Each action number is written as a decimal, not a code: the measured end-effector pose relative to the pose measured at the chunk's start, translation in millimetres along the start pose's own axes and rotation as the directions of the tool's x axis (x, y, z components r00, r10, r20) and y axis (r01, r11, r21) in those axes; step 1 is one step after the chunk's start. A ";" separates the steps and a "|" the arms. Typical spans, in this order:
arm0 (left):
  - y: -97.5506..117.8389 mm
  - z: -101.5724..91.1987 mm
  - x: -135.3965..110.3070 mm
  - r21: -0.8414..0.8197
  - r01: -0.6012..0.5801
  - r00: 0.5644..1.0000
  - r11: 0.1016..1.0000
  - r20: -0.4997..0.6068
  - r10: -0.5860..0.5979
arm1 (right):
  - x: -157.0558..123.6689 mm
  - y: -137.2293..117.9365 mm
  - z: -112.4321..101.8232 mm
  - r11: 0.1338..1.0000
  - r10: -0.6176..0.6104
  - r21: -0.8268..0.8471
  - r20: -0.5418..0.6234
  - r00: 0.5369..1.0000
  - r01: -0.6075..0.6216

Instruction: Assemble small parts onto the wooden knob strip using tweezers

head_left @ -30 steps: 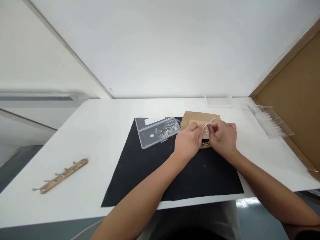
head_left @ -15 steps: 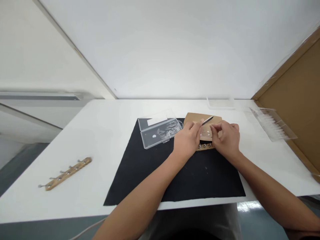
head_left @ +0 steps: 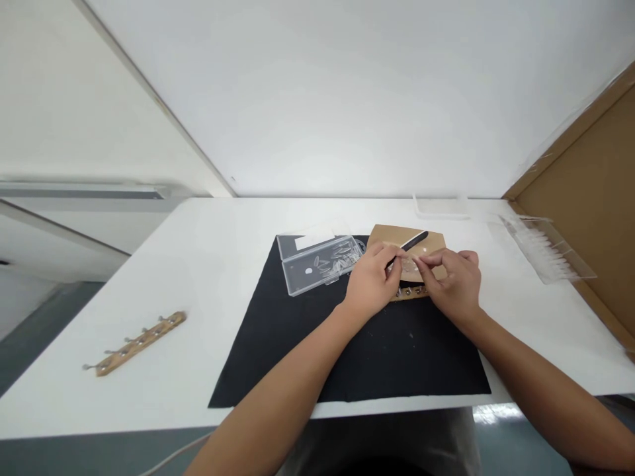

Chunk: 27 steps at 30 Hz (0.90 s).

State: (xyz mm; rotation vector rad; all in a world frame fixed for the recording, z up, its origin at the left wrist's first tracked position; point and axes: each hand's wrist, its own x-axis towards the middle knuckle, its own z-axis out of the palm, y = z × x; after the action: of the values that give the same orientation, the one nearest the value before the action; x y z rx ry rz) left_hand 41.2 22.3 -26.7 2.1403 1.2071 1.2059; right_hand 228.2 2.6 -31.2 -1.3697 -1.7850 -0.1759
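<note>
My left hand (head_left: 373,274) is closed round a slim dark stick-shaped tool (head_left: 415,240), which slants up to the right past the fingers. My right hand (head_left: 450,277) pinches at the left fingertips; something small and pale seems to lie there, too small to name. Below both hands is a tan card (head_left: 391,234) with small clear and whitish pieces on it. A wooden strip with metal clips (head_left: 411,293) lies just in front of the card, partly hidden by the hands. To the left sits an open clear plastic box (head_left: 299,283) holding many clear nail tips (head_left: 342,258).
A black mat (head_left: 297,344) covers the middle of the white table (head_left: 208,264). At far left lies another wooden strip with metal clips (head_left: 141,342). A clear tray of pale tips (head_left: 550,254) and a shallow clear tray (head_left: 440,213) are towards the right. Brown cardboard (head_left: 585,172) stands at the right.
My hands have come together, the right fingertips now meeting the left ones. The dark tool shows more of its length and slants differently. The view has shifted slightly.
</note>
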 end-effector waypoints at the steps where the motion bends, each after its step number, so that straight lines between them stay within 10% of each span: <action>1: -0.9 -0.3 0.4 -0.019 -0.006 1.000 1.000 -0.005 0.005 | 0.0 0.4 0.3 1.000 -0.008 -0.009 0.002 1.000 0.008; 27: 2.8 5.8 -4.2 -0.113 0.041 0.998 0.993 -0.042 -0.046 | -1.0 3.6 -2.4 0.986 -0.168 -0.006 0.034 0.985 0.168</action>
State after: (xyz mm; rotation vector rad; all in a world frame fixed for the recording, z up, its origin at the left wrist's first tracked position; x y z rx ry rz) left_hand 46.3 17.6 -30.1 2.0064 1.1694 1.2775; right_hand 232.6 1.9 -31.7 -1.2340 -1.9303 -0.2527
